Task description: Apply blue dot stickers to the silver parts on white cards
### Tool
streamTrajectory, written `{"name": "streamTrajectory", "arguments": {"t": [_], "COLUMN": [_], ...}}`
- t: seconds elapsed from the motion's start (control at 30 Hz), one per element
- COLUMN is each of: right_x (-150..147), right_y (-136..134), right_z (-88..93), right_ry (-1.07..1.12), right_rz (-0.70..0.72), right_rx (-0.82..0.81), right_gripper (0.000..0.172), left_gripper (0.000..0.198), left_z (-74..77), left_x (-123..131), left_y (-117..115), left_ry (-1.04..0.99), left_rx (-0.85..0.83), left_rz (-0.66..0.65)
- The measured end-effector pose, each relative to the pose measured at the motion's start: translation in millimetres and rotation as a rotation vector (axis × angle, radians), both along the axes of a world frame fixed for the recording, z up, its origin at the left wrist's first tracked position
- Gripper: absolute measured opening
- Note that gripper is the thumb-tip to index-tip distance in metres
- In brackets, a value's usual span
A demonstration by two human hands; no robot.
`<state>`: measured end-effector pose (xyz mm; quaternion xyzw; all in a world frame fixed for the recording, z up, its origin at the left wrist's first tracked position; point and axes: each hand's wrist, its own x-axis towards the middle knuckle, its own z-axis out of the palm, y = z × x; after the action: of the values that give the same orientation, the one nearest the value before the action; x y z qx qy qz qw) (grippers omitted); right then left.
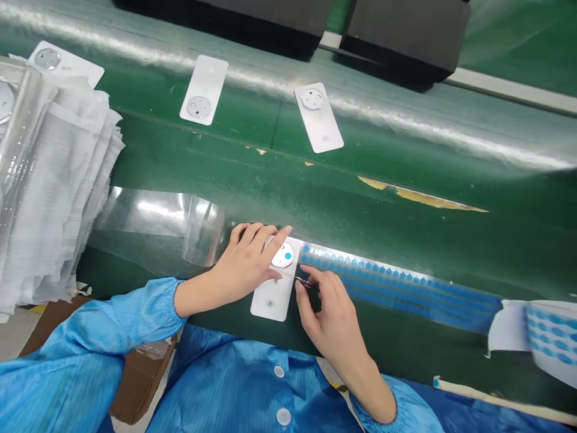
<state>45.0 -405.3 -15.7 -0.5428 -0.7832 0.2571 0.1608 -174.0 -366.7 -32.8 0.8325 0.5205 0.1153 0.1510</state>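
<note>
My left hand [246, 264] lay flat on the white card [276, 282], fingers spread and pressing it to the green counter [315, 198], fingertips at the octagonal metal disc [283, 256] near the card's top end. That disc carried a small teal dot. The card's long axis ran roughly from 12 to 6 o'clock, tilted a little toward 1, and it sat right in front of me. My right hand [329, 313] was pinched shut on thin tweezers [306, 281], tips pointing toward 10 o'clock, just beside the card's right edge. So the right hand was the nearer one to the sticker strip [396, 282], which stretched away toward 3 o'clock: glossy backing, rows of tiny blue dots, its far end curling up off the counter. Whether the tweezers gripped a dot, I couldn't tell. At 10 o'clock from my left hand a clear film [180, 222] lay curled and shiny. Farther out, at 12 o'clock, two more white cards [205, 90] with discs rested on the belt, and a stack of white sheets [49, 198] sat at 9 o'clock.
</note>
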Motion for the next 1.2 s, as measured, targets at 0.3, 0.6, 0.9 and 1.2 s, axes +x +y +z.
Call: {"name": "streamTrajectory", "arguments": {"t": [0.3, 0.6, 0.9, 1.2], "right_x": [-16.7, 6.0, 95.3, -8.6], "right_y": [55.0, 113.3, 328.1, 310.4], "right_z": [-13.9, 6.8, 63.4, -21.2], "right_ry": [0.045, 0.533, 0.248, 0.183], "right_rz": [-0.097, -0.108, -0.551, -0.438], "right_rx": [0.034, -0.321, 0.117, 0.0], "right_gripper": [0.027, 0.024, 0.031, 0.058], "left_gripper": [0.101, 0.09, 0.065, 0.037], "left_z": [-11.3, -15.6, -10.5, -2.0], "left_x": [0.3, -3.2, -6.6, -8.4], "left_y": [-1.4, -3.5, -4.0, 4.1], "left_ry": [0.067, -0.057, -0.164, -0.566], "left_rx": [0.071, 0.139, 0.095, 0.053], "left_rz": [0.077, 0.107, 0.105, 0.078]}}
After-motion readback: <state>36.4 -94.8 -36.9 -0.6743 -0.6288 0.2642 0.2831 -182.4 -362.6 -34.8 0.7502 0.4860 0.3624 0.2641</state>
